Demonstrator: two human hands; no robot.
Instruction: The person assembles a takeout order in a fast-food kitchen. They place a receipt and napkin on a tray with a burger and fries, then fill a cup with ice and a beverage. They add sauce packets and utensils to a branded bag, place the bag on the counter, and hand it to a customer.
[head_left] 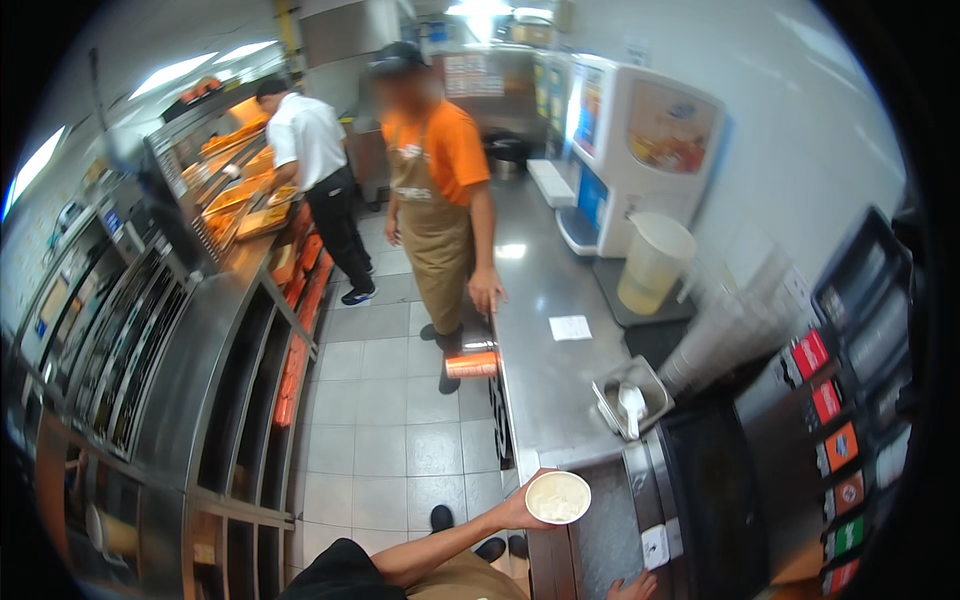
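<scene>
My left hand [522,507] is wrapped round a white cup [558,498] and holds it over the metal counter's near end. Whitish, lumpy contents that look like ice fill it nearly to the rim. At the lower edge of the picture my right hand [634,587] shows only in part. Its fingers are spread and hold nothing that I can see, close to the rim of an open metal bin [605,540]. Beyond the cup, a white scoop [631,404] lies in a small square metal container [655,388] on the counter.
On the right stand a pitcher [654,265], a drink machine [640,140], blurred stacked cups [725,325] and dispenser labels [838,448]. A person in an orange shirt [455,150] touches the counter [540,350]. Another person [310,140] works at food racks; metal shelving [210,400] lines the left.
</scene>
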